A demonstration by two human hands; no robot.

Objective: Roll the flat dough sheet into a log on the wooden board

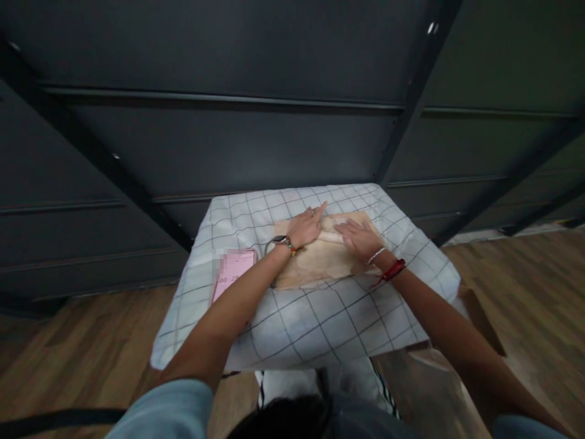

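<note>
On the checked cloth lies a tan rectangular sheet (pixel 315 265), perhaps paper or fabric; I cannot make out which. A pale, folded or rolled edge (pixel 332 236) runs across its upper part, between my hands. My left hand (pixel 305 228) rests on the sheet's upper left, its index finger stretched out past the far edge, the other fingers partly hidden. Pressed flat on the right part is my right hand (pixel 361 241), fingers extended toward the pale edge. Neither hand visibly grips anything.
A white tablecloth with dark grid lines (pixel 315 317) covers the small table. Left of the sheet lies a pink-screened phone (pixel 237 268) showing a timer. A dark panelled wall (pixel 269 146) stands right behind the table. An open cardboard box (pixel 479 320) is on the wooden floor at right.
</note>
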